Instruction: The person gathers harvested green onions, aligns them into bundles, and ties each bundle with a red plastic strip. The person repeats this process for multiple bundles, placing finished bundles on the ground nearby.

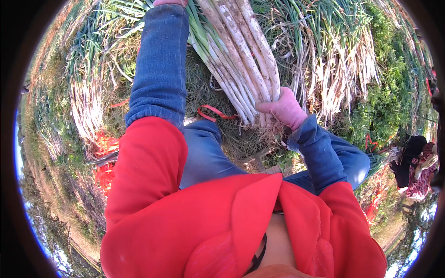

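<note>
My right hand (286, 108), in a pink glove, is closed around the root ends of several thick, soil-streaked long green onions (240, 38). The stalks slant up and left, running out of the top of the view. Under and beside them lies a bunch of thinner green onions (222, 74), their white ends close to my right hand. Only a sliver of my left hand (170, 2) shows at the top edge, gloved in pink; its fingers are cut off, so its grip is hidden. A red ribbon strip (217, 112) lies on the dry grass below the onions.
Piles of green onions lie at the right (342, 66) and left (87, 104). Red ribbons (106, 163) and a dark tool (106, 159) sit near my left elbow. My bent legs (208, 149) frame the grass. Another person (415, 166) is partly visible far right.
</note>
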`<action>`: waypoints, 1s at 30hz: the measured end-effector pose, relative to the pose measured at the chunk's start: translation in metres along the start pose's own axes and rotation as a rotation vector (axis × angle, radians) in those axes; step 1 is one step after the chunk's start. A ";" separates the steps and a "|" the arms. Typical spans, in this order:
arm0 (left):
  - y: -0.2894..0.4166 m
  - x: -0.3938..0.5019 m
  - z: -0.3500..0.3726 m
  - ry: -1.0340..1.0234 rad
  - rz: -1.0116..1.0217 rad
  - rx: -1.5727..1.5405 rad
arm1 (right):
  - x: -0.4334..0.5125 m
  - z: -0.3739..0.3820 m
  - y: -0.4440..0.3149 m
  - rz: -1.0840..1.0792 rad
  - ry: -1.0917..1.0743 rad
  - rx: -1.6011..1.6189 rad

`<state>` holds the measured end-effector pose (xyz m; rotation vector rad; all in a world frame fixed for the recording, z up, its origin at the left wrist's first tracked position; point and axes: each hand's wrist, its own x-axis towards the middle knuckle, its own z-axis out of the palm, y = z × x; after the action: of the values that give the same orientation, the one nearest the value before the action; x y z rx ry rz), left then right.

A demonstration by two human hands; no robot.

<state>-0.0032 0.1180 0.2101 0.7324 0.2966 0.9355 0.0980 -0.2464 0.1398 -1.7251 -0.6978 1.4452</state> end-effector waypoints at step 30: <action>-0.172 -0.039 -0.109 -1.448 -0.442 2.275 | 0.101 0.059 0.143 0.394 0.299 -0.620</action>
<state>0.0240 0.0696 0.0108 2.9106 0.0489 -1.0259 0.0523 -0.2330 -0.0387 -2.6158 -0.7123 1.2414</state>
